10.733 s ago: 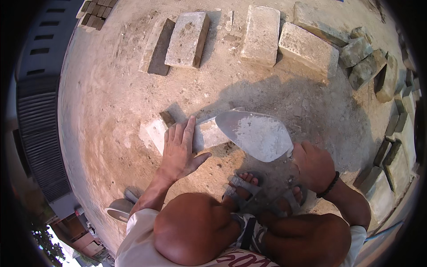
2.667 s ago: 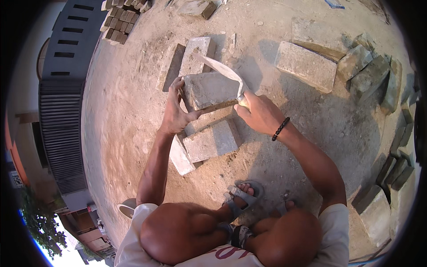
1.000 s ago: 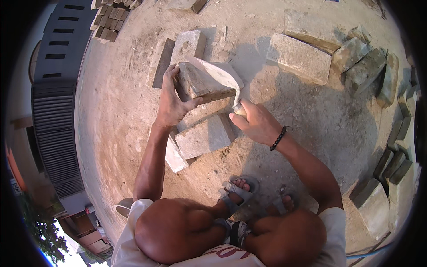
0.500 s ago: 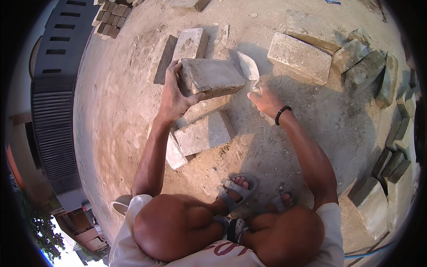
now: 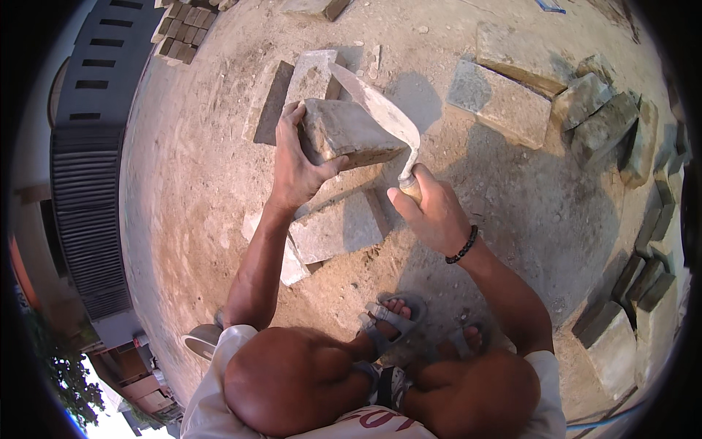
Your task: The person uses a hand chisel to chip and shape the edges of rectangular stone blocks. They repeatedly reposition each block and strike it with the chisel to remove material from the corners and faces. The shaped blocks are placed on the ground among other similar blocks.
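Note:
My left hand [image 5: 296, 164] grips the left end of a grey concrete block [image 5: 341, 133], raised and tilted above other blocks, its fingers over the far edge and thumb on the near side. My right hand [image 5: 433, 214] is closed on the wooden handle of a pointed trowel [image 5: 380, 106], whose whitish, dusty blade angles up and left across the block's right part; whether they touch I cannot tell. Below lie a pale block [image 5: 335, 225] and a white piece [image 5: 294, 267] at its left, both on the dusty ground.
Two blocks [image 5: 314, 69] lie just beyond; more [image 5: 497, 102] are piled at the right, with a row [image 5: 614, 351] along the right edge. A brick stack [image 5: 179, 33] sits at top left beside a dark gate [image 5: 84, 219]. My sandalled feet [image 5: 395, 314] are below my hands.
In the last half second my right hand has moved toward me and the trowel blade has swung up and left. Earlier, my left hand rested on a low piece; now it holds a raised block.

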Motion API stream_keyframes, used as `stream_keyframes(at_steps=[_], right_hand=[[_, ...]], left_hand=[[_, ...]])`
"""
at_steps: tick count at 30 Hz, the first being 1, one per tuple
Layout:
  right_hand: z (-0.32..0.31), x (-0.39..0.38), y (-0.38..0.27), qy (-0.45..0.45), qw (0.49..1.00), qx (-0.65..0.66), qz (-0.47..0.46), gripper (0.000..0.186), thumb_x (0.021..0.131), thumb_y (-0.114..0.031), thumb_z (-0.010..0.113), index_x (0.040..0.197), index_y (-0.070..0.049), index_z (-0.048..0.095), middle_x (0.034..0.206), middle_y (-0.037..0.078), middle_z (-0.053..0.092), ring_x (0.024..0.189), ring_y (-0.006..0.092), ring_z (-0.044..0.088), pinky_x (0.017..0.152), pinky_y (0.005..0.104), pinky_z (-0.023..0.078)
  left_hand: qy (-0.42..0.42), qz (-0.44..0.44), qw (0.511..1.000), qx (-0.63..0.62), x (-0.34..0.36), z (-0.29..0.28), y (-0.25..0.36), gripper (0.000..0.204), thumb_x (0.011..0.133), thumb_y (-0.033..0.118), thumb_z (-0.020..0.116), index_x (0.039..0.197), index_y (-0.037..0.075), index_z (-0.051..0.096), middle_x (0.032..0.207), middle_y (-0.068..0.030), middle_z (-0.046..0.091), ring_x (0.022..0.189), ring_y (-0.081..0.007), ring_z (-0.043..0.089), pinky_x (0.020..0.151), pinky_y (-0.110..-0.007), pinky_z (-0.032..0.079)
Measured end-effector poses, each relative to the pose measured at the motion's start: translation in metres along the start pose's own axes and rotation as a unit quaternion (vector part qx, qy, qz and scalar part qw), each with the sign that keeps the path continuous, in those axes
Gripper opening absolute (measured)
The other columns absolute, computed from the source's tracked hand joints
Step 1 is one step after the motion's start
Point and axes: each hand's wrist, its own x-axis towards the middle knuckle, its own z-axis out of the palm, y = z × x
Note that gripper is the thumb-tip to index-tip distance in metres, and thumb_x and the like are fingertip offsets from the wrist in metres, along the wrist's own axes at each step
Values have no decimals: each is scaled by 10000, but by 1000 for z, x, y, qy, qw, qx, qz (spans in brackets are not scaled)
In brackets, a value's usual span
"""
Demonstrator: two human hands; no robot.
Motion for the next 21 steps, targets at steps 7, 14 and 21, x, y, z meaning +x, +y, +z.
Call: stream_keyframes(at_steps=[7, 14, 21], right_hand=[[-8, 12, 49, 16, 985, -60, 162, 419, 935, -330, 601, 1086, 57, 556, 814, 245, 652, 815, 395, 686, 711, 459, 508], [42, -18, 22, 28, 1000, 3, 2, 372, 927, -274, 622, 1102, 45, 545, 794, 263, 649, 766, 466, 656, 665, 514, 501], [16, -16, -24, 102, 990, 81, -53, 350, 939, -297, 604, 1033, 36, 549, 782, 269, 647, 772, 463, 655, 664, 505, 506]], left_hand=[[69, 11, 998, -2, -3, 19, 6, 1051, 663, 389, 876, 1412, -87, 315, 1445, -273, 326, 1368, -395, 320, 1144, -490, 302], [173, 44, 983, -31, 1, 48, 3, 953, 831, 588, 723, 1373, -104, 355, 1396, -276, 364, 1313, -392, 348, 1107, -503, 292], [217, 24, 975, 40, -5, 59, 14, 750, 925, 428, 667, 1349, -115, 369, 1374, -286, 374, 1270, -399, 359, 1098, -502, 271]])
